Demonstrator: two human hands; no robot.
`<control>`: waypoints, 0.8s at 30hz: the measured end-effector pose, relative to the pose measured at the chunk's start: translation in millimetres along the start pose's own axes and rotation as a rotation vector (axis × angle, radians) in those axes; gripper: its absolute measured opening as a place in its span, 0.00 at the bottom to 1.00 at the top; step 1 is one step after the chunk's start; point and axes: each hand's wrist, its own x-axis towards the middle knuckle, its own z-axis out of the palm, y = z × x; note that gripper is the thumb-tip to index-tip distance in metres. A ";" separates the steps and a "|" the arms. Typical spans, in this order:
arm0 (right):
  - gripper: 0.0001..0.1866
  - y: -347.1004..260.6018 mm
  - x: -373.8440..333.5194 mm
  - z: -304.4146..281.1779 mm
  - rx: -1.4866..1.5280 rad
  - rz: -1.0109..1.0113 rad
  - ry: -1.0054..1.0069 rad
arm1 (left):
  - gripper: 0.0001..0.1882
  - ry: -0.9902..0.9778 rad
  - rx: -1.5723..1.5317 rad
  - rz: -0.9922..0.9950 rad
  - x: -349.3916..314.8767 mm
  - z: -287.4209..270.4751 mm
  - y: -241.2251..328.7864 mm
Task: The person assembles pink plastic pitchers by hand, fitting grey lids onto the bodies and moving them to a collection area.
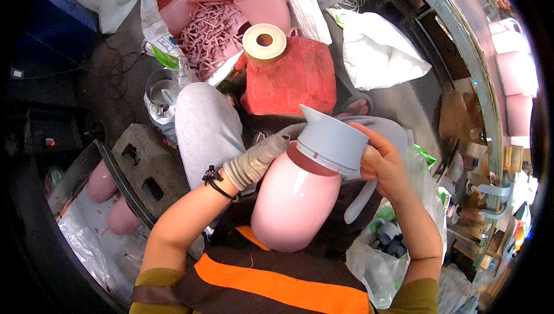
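Upright in my lap stands a glossy pink plastic jug body [297, 201], its open rim tilted a little away from me. My left hand [262, 155], in a light work glove, is closed round the upper left side of the jug body; its fingertips are partly hidden behind. With bare fingers, my right hand [381, 161] pinches a grey plastic jug collar [332, 141] by its right edge. The collar has a pointed spout on the left and a long handle [362, 201] hanging down. It sits tilted over the pink rim; whether it is seated there I cannot tell.
Ahead, a white sack [309, 8] holds pink jug bodies and pink plastic strips [210, 40]. A tape roll [264, 41] rests on a red cloth-covered block [288, 77]. On the left are a concrete block [150, 161] and a bin with pink pieces [124, 217]. A plastic bag [375, 268] with grey parts lies at right.
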 end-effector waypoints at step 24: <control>0.32 23.4 31.8 -15.6 -0.216 -0.117 -0.095 | 0.43 -0.097 0.047 0.065 3.4 -19.7 -18.4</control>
